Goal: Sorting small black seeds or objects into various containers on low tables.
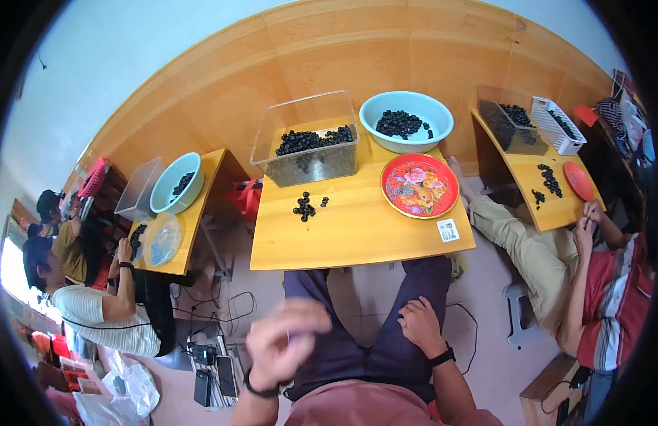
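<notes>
Centrally, worktop (pixel 357 234): wooden, before the knees.
Clear bin (pixel 305 138): holds dark round pieces.
Red plate (pixel 420 185): right of a small loose pile (pixel 305 206).
Left hand (pixel 283 342): raised, blurred, grasp unclear.
Right hand (pixel 420 325): empty, resting on thigh.

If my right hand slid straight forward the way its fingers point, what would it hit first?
The right hand rests on the thigh, fingers pointing toward the knee. Going on that way, it would probably meet the front edge of the wooden table first, though depth is hard to judge here.
</notes>
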Motion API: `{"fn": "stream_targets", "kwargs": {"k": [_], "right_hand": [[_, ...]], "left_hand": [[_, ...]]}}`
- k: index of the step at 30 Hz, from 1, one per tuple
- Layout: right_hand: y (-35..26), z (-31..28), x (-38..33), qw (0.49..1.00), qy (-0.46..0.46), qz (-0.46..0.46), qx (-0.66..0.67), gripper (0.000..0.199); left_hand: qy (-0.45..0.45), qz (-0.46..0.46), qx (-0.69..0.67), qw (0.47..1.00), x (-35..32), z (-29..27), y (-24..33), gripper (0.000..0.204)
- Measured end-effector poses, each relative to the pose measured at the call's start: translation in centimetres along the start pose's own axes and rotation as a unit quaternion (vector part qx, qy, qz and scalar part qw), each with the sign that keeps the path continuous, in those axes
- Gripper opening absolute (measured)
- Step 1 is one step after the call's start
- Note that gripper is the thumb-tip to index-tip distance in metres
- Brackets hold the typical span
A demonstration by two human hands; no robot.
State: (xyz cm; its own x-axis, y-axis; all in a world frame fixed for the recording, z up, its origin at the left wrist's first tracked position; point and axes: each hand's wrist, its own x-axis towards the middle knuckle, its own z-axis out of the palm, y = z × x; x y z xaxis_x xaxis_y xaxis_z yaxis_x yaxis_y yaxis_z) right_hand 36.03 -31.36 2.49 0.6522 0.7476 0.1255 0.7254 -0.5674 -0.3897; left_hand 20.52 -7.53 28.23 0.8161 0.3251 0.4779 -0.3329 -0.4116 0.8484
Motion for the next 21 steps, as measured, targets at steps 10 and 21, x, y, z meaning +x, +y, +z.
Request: {"fn": "stream_targets", "kwargs": {"k": [10,21], "right_hand": [[2.1,-0.1,0.0,0.992,0.066,0.012,0.107,0.016],[2.2,0.1,-0.7,0.988,0.085,0.005,0.125,0.013]], "left_hand": [[-0.104,-0.046,0.349,0.93,15.0,-4.4,-24.6,0.081],[-0.16,-0.051,0.472,0.865,17.6,-0.6,-31.5,0.072]]}}
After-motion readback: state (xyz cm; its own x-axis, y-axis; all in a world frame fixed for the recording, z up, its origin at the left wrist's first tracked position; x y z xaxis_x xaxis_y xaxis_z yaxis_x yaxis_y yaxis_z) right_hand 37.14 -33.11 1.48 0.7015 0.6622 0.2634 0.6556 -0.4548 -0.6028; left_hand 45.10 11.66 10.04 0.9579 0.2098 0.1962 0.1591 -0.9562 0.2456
